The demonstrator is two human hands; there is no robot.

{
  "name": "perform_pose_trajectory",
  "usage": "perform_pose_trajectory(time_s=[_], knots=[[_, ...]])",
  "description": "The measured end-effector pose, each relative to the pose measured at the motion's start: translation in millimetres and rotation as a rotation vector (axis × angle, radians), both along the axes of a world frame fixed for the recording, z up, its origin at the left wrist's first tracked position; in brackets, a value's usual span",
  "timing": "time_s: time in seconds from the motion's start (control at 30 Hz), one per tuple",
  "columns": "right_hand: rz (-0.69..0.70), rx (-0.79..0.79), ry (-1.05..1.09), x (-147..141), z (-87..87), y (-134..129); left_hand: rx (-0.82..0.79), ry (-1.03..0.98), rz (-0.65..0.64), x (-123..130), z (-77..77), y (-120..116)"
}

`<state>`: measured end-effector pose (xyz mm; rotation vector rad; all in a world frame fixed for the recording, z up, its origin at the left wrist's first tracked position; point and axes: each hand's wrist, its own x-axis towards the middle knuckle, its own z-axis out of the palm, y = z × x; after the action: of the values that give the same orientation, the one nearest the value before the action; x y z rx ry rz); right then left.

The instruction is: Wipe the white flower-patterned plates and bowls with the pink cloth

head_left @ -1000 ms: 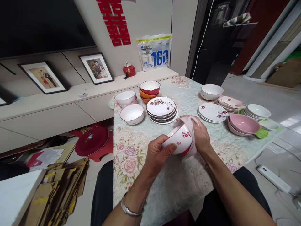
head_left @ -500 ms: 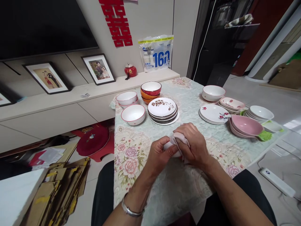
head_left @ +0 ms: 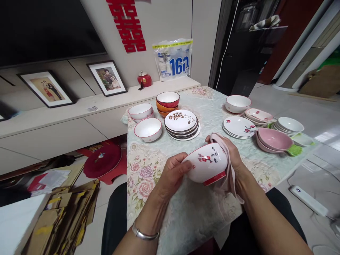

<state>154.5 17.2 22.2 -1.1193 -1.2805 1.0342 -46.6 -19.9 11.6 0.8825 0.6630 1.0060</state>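
Note:
A white bowl (head_left: 203, 163) with a red foot, red blossoms and dark characters is tilted on its side above the near part of the table. My left hand (head_left: 175, 171) grips its left rim, thumb on the outer wall. On the right side a pale pink cloth (head_left: 228, 166) drapes over the rim and hangs down. My right hand (head_left: 230, 150) is closed around the cloth and the bowl's edge; its fingers are partly hidden behind them. Beyond the bowl stands a stack of flower-patterned plates (head_left: 181, 121), with a white red-rimmed bowl (head_left: 148, 129) to its left.
Orange and red bowls (head_left: 168, 100) stack behind the plates. At right are blossom plates (head_left: 239, 126), a large white bowl (head_left: 238, 103), pink dishes (head_left: 275, 139) and small white bowls (head_left: 290, 124). Flattened cardboard (head_left: 53, 219) lies on the floor at left, a power strip (head_left: 308, 200) at right.
The bowl has turned so its decorated outer side and red foot now show. My right hand has moved right with the cloth, which now hangs down. The view shifted slightly.

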Motion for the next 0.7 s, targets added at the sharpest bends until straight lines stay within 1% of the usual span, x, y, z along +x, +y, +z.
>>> perform_pose_trajectory(time_s=[0.07, 0.13, 0.2, 0.27, 0.33, 0.4, 0.47, 0.53, 0.6, 0.63, 0.7], knots=[[0.0, -0.047, 0.036, -0.9, 4.0, -0.1, 0.043, 0.098, -0.042, -2.1, -3.3, 1.4], [0.001, -0.094, 0.056, -1.1, 6.0, -0.2, 0.071, 0.15, -0.055, -2.7, -5.5, 2.1], [-0.011, -0.079, 0.027, -1.0, 6.4, -1.2, 0.093, 0.161, -0.046, -2.1, -5.2, 2.3], [-0.016, 0.009, -0.071, -2.1, 7.0, -4.4, 0.128, 0.213, -0.033, -0.5, -2.2, 1.6], [-0.011, 0.128, -0.242, -6.2, 9.3, -10.8, 0.195, 0.326, -0.023, 2.1, 2.7, 0.1], [-0.023, 0.245, -0.455, -13.8, 13.1, -20.0, 0.306, 0.443, -0.004, 5.6, 8.1, -2.1], [-0.056, 0.364, -0.65, -22.8, 16.9, -29.3, 0.428, 0.505, 0.038, 9.1, 12.0, -4.2], [-0.063, 0.473, -0.761, -29.2, 19.0, -34.8, 0.522, 0.52, 0.078, 11.4, 13.5, -5.4], [-0.037, 0.504, -0.744, -29.1, 18.8, -34.0, 0.551, 0.52, 0.096, 11.5, 12.4, -5.5], [-0.029, 0.472, -0.678, -26.2, 17.8, -31.3, 0.53, 0.512, 0.091, 10.8, 11.0, -5.4], [-0.031, 0.329, -0.456, -16.7, 14.5, -22.6, 0.414, 0.463, 0.057, 8.6, 7.5, -5.1]])
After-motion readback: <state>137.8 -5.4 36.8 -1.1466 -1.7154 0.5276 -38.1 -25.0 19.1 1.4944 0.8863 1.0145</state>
